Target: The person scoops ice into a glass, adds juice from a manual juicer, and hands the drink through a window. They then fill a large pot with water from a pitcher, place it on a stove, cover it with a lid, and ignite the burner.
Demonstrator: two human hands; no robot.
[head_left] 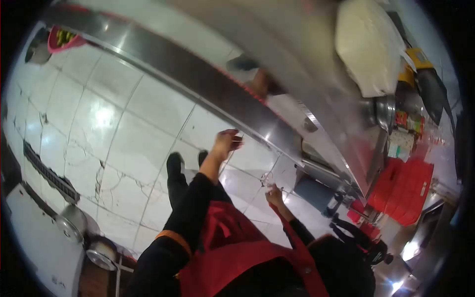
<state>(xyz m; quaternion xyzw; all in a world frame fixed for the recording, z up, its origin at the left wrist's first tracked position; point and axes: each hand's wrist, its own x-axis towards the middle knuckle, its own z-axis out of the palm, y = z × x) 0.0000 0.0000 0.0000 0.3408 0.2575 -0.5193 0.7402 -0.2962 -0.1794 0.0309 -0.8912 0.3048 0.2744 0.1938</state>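
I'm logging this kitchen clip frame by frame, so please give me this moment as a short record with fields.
view: head camera, strongly tilted, looking down
left hand: raised near the edge of the steel counter; fingers pinched, whether they hold anything cannot be told
right hand: lower, fingers curled on something small and thin, too blurred to name
clothing: black sleeves, red apron
floor: pale cracked tiles, a drain grate
nearby: red crates, steel pots, white bag on the counter
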